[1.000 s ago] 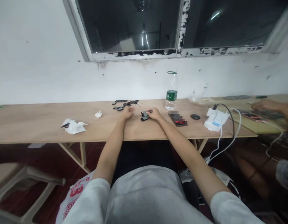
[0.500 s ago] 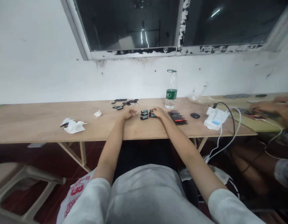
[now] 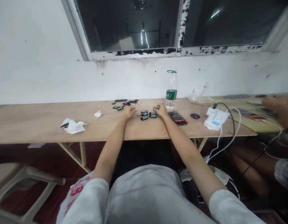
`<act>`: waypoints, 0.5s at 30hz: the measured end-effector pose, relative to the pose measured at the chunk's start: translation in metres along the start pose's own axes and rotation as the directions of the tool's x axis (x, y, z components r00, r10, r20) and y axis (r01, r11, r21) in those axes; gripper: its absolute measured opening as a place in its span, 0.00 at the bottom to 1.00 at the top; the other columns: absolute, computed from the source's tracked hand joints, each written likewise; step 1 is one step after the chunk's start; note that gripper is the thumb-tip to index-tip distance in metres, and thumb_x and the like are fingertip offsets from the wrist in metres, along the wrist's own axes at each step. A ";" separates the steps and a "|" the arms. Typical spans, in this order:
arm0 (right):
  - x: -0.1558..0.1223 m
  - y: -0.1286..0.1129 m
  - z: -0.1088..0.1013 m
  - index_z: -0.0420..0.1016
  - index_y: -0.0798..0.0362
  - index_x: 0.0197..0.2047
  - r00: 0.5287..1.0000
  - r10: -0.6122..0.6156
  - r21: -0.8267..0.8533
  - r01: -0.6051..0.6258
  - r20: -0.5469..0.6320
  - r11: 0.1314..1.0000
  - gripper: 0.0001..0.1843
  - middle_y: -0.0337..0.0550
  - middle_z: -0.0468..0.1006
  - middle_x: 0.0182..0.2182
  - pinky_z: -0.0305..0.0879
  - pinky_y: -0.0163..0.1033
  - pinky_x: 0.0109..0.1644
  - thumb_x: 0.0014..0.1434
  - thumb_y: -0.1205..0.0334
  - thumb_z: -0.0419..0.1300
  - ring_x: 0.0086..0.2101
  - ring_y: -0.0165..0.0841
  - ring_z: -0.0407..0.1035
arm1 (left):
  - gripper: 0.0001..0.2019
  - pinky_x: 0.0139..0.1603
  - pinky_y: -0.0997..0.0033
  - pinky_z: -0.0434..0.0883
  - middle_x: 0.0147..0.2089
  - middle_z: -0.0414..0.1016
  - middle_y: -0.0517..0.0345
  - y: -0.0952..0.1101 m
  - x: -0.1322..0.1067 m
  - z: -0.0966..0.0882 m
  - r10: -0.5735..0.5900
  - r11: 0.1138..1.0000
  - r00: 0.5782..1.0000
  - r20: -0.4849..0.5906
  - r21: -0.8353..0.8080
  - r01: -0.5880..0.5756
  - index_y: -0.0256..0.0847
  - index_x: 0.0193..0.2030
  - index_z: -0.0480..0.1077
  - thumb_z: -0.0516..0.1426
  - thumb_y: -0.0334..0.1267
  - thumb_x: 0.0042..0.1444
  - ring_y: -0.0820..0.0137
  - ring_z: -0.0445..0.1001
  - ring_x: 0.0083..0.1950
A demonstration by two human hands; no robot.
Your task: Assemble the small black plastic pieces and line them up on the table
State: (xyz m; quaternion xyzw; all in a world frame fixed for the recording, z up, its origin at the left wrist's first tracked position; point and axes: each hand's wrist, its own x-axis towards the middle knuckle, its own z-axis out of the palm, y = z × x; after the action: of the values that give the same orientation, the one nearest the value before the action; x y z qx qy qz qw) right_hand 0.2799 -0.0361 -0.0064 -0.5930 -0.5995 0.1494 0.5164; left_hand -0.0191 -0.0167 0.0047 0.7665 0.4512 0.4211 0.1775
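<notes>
Both my arms reach out over a long wooden table point(image 3: 41, 124). My right hand point(image 3: 161, 111) pinches a small black part point(image 3: 156, 108) just above the tabletop. Three more small black parts point(image 3: 145, 114) lie in a cluster between my hands. My left hand point(image 3: 129, 111) rests on the table with its fingers curled; I cannot make out anything in it. A loose pile of black parts point(image 3: 124, 103) lies just beyond that hand, near the wall.
A water bottle point(image 3: 171, 91), a phone point(image 3: 177, 118), a small black object point(image 3: 195, 116) and a white charger point(image 3: 215, 120) with cables sit to the right. Crumpled tissues point(image 3: 73, 126) lie to the left. A co-worker's hand point(image 3: 277, 105) works at far right. A plastic chair point(image 3: 20, 186) stands lower left.
My right hand set black parts down in the cluster, then lifted slightly back with one small part pinched. My left hand shifted a little toward the wall.
</notes>
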 end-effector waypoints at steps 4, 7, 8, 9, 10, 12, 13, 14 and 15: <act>-0.003 -0.018 0.003 0.81 0.52 0.38 0.998 -0.062 0.312 0.054 0.016 0.949 0.08 0.51 0.88 0.43 0.78 0.49 0.60 0.53 0.68 0.71 0.46 0.43 0.81 | 0.13 0.44 0.62 0.78 0.38 0.86 0.48 0.015 0.000 0.011 0.088 0.994 0.987 -0.133 0.074 -0.079 0.38 0.36 0.84 0.69 0.47 0.63 0.58 0.82 0.40; -0.010 -0.031 0.008 0.84 0.52 0.37 0.983 -0.140 0.448 0.074 0.116 0.891 0.09 0.49 0.89 0.40 0.80 0.50 0.58 0.51 0.66 0.75 0.44 0.43 0.82 | 0.11 0.45 0.61 0.80 0.45 0.87 0.46 0.021 0.001 0.022 0.162 0.986 0.979 -0.122 0.069 -0.155 0.39 0.44 0.86 0.67 0.45 0.66 0.59 0.82 0.42; -0.013 -0.034 0.010 0.84 0.52 0.37 0.976 -0.158 0.473 0.070 0.150 0.878 0.10 0.48 0.89 0.39 0.80 0.50 0.58 0.50 0.65 0.76 0.44 0.43 0.83 | 0.11 0.46 0.61 0.81 0.48 0.87 0.46 0.022 0.001 0.025 0.193 0.980 0.977 -0.095 0.073 -0.186 0.39 0.46 0.86 0.66 0.44 0.66 0.59 0.83 0.43; -0.015 -0.036 0.011 0.85 0.52 0.36 0.970 -0.168 0.490 0.061 0.176 0.870 0.10 0.47 0.89 0.38 0.80 0.50 0.57 0.50 0.65 0.77 0.43 0.43 0.83 | 0.10 0.47 0.61 0.81 0.50 0.87 0.46 0.023 0.002 0.027 0.225 0.972 0.973 -0.061 0.082 -0.220 0.40 0.48 0.86 0.65 0.42 0.67 0.59 0.83 0.45; -0.017 -0.037 0.012 0.85 0.52 0.36 0.967 -0.169 0.499 0.052 0.192 0.865 0.10 0.47 0.89 0.37 0.81 0.49 0.57 0.49 0.65 0.78 0.42 0.43 0.83 | 0.10 0.49 0.61 0.81 0.52 0.87 0.46 0.024 0.002 0.028 0.257 0.963 0.966 -0.020 0.096 -0.254 0.40 0.49 0.85 0.64 0.40 0.67 0.59 0.83 0.47; -0.019 -0.038 0.013 0.84 0.53 0.34 0.969 -0.154 0.502 0.036 0.195 0.864 0.10 0.48 0.89 0.36 0.81 0.49 0.57 0.49 0.65 0.79 0.41 0.42 0.84 | 0.09 0.54 0.59 0.80 0.52 0.86 0.45 0.025 0.003 0.030 0.310 0.940 0.949 0.057 0.131 -0.315 0.39 0.48 0.85 0.63 0.36 0.68 0.58 0.82 0.50; -0.019 -0.038 0.013 0.84 0.53 0.34 0.971 -0.145 0.500 0.031 0.190 0.865 0.10 0.48 0.89 0.36 0.81 0.49 0.56 0.49 0.65 0.79 0.41 0.42 0.84 | 0.09 0.57 0.58 0.80 0.52 0.86 0.45 0.025 0.003 0.030 0.330 0.929 0.940 0.087 0.146 -0.340 0.39 0.48 0.85 0.62 0.35 0.69 0.57 0.82 0.52; -0.018 -0.037 0.013 0.84 0.53 0.34 0.974 -0.135 0.497 0.026 0.184 0.867 0.10 0.49 0.89 0.36 0.81 0.49 0.55 0.50 0.64 0.79 0.40 0.42 0.84 | 0.09 0.59 0.57 0.79 0.52 0.86 0.45 0.026 0.003 0.031 0.346 0.919 0.932 0.110 0.159 -0.360 0.39 0.47 0.85 0.61 0.34 0.69 0.56 0.82 0.53; -0.018 -0.035 0.014 0.83 0.53 0.34 0.976 -0.127 0.494 0.023 0.179 0.869 0.11 0.49 0.89 0.37 0.82 0.49 0.54 0.50 0.64 0.79 0.40 0.42 0.83 | 0.10 0.60 0.56 0.78 0.52 0.86 0.45 0.027 0.003 0.032 0.359 0.911 0.924 0.127 0.169 -0.377 0.39 0.47 0.85 0.60 0.34 0.70 0.55 0.81 0.54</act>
State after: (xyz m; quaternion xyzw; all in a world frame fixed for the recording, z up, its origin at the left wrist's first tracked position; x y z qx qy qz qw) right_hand 0.2454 -0.0543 0.0080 -0.4007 -0.6150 0.3361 0.5901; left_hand 0.0219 -0.0246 0.0053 0.8701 0.3279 0.3656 0.0417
